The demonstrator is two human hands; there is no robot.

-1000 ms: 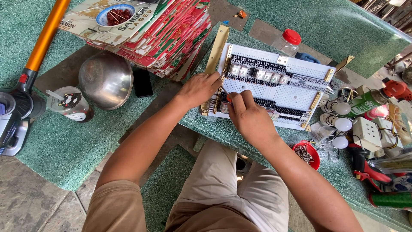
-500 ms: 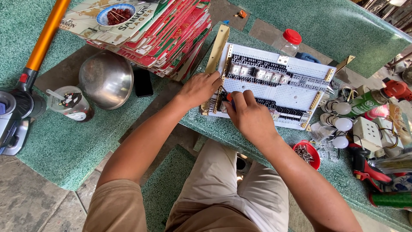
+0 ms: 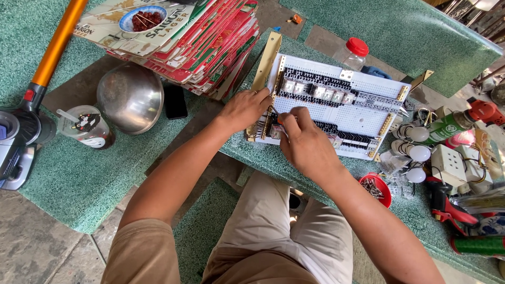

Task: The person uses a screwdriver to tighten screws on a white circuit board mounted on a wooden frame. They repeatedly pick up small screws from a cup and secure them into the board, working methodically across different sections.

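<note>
Far to the left of the hands stand one orange-handled vacuum (image 3: 50,52), one plastic cup (image 3: 87,128), one steel bowl (image 3: 130,97) and one dark phone (image 3: 175,101), with one stack of flattened cartons (image 3: 200,42) above them carrying one small dish (image 3: 142,18). The left hand (image 3: 244,109) lies flat with fingers spread narrowly on the near left edge of the single white perforated board (image 3: 336,108), touching its brass rail. Just right, the right hand (image 3: 305,144) pinches a small tool at the board's lower row; its tip is hidden. Beyond the right hand sit one red dish of screws (image 3: 375,188), about four white bulbs (image 3: 419,152) and red pliers (image 3: 447,205), crowding the bench edge.
</note>
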